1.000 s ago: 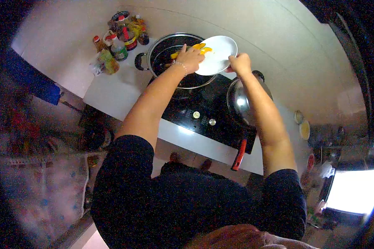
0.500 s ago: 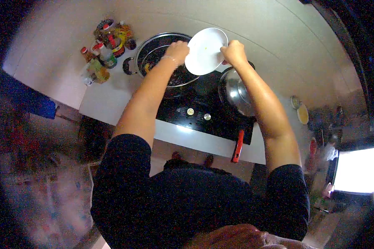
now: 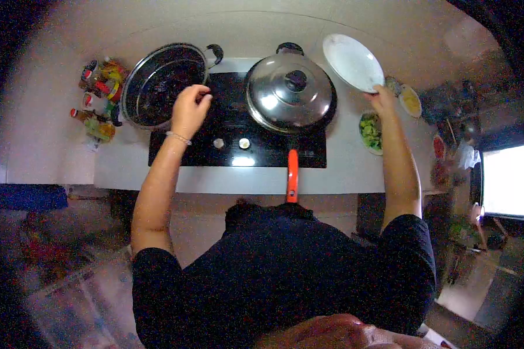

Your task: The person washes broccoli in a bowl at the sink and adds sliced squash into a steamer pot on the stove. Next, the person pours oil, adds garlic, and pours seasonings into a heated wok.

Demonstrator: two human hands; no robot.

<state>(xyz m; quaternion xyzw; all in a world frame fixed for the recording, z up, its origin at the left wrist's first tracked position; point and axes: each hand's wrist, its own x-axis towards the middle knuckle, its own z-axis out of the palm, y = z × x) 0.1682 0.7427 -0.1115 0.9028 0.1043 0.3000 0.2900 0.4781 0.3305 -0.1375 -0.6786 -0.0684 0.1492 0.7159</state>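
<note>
Gripping the shiny white plate (image 3: 353,63) by its near rim, my right hand (image 3: 382,99) holds it right of the lidded, red-handled pan (image 3: 273,100); my left hand (image 3: 190,111), thumb and fingers loosely parted, hangs by the dark pot (image 3: 134,96).

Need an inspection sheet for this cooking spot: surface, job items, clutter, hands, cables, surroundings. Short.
Surface: pale counter with a black hob in it.
Job items: white plate tilted, no food pieces seen on it; pot uncovered, contents too dark to read; pan lidded, red handle toward the person.
Clutter: bottles left of the pot; greens and yellow food in dishes at right.
Hands: left hand by the pot's rim, contact unclear, nothing seen in it; right hand grips the plate's edge.
Cables: nothing seen.
Surroundings: wall behind, bright pane at far right.
</note>
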